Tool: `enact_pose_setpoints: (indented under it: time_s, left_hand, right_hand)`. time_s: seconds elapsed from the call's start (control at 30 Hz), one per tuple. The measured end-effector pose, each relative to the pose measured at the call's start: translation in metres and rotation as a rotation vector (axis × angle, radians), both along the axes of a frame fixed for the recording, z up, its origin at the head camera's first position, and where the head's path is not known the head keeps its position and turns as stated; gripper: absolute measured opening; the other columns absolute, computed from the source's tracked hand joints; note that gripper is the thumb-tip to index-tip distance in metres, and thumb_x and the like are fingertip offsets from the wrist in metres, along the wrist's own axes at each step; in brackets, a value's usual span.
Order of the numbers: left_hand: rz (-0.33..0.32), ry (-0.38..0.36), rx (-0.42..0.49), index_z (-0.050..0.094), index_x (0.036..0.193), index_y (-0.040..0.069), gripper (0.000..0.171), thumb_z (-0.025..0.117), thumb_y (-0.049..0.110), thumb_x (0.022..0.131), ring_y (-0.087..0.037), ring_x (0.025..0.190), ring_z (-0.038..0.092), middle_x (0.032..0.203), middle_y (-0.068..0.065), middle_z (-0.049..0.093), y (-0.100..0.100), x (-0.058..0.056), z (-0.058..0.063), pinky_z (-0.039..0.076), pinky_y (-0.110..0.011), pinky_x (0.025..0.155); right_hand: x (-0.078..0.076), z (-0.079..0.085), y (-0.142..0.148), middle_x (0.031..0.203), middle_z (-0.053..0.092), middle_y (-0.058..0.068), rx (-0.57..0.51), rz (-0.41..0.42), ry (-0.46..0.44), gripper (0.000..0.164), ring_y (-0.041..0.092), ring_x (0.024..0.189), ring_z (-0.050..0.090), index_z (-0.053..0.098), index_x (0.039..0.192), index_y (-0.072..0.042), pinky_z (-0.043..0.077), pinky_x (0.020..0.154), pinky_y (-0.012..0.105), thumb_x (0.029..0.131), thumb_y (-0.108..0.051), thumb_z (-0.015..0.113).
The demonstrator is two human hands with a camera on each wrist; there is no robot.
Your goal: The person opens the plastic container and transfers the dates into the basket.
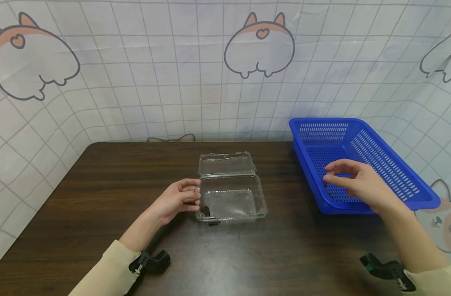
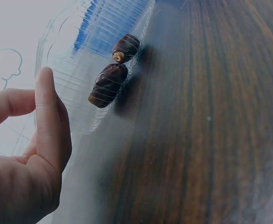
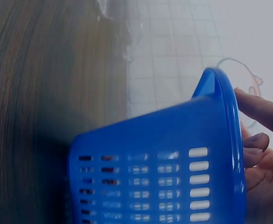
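Note:
My left hand (image 1: 177, 199) is at the left side of a clear plastic clamshell box (image 1: 231, 203), its fingertips right at the wall. Two dark brown, wrinkled dates lie in the box's near left corner; the left wrist view shows one date (image 2: 109, 85) and a smaller-looking date (image 2: 126, 47) through the wall. Over the near part of a blue basket (image 1: 310, 164) hovers my right hand (image 1: 358, 181), thumb and index finger curved with a gap between them. Just below the thumb tip shows a small dark piece (image 1: 325, 183), apparently inside the basket.
The box's lid (image 1: 227, 164) is folded back toward the wall. A dark wood-grain table (image 1: 136, 164) carries box and basket. Behind it hangs a white grid-patterned cloth (image 1: 155, 82) with cartoon prints. Black camera mounts sit at both wrists.

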State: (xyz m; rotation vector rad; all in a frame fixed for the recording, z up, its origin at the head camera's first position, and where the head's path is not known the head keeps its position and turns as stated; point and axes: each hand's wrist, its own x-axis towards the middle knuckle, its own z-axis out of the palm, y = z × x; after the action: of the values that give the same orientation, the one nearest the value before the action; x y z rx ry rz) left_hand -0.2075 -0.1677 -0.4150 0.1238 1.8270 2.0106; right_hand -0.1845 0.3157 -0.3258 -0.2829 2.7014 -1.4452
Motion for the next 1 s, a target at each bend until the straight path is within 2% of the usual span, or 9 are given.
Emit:
enact_pose_setpoints:
  time_s: [0.2, 0.4, 0.73, 1.0]
  left_hand:
    - [0.0, 0.001, -0.007, 0.037, 0.149, -0.008, 0.056, 0.06, 0.0, 0.1, -0.016, 0.083, 0.065, 0.112, -0.013, 0.056, -0.001, -0.001, -0.001, 0.061, -0.033, 0.079]
    - [-0.004, -0.004, -0.003, 0.037, 0.149, -0.009, 0.056, 0.061, 0.0, 0.099, -0.016, 0.083, 0.064, 0.109, -0.011, 0.056, -0.001, -0.001, -0.001, 0.061, -0.032, 0.078]
    - [-0.001, -0.007, 0.002, 0.037, 0.149, -0.009, 0.056, 0.061, 0.0, 0.099, -0.016, 0.083, 0.065, 0.113, -0.015, 0.055, 0.0, -0.001, -0.001, 0.061, -0.032, 0.078]
    - [0.006, -0.017, 0.006, 0.037, 0.148, -0.009, 0.055, 0.061, 0.0, 0.099, -0.016, 0.082, 0.065, 0.111, -0.013, 0.056, 0.001, 0.0, 0.0, 0.061, -0.032, 0.077]
  right_hand:
    - [-0.005, 0.004, -0.016, 0.109, 0.069, 0.013, 0.031, 0.02, -0.01, 0.04, 0.016, 0.049, 0.038, 0.063, 0.126, -0.006, 0.039, 0.041, 0.035, 0.099, -0.033, 0.072]
    - [-0.009, 0.005, -0.035, 0.113, 0.068, 0.018, -0.001, 0.067, -0.054, 0.041, 0.012, 0.047, 0.031, 0.062, 0.128, -0.006, 0.033, 0.04, 0.033, 0.098, -0.032, 0.073]
    - [-0.016, 0.008, -0.065, 0.11, 0.069, 0.017, -0.038, 0.111, -0.054, 0.038, 0.01, 0.046, 0.027, 0.063, 0.125, -0.006, 0.029, 0.038, 0.03, 0.098, -0.031, 0.073]
    - [-0.024, -0.001, -0.094, 0.104, 0.071, 0.012, -0.066, 0.183, -0.077, 0.032, 0.012, 0.057, 0.036, 0.066, 0.119, -0.009, 0.034, 0.047, 0.027, 0.096, -0.03, 0.076]
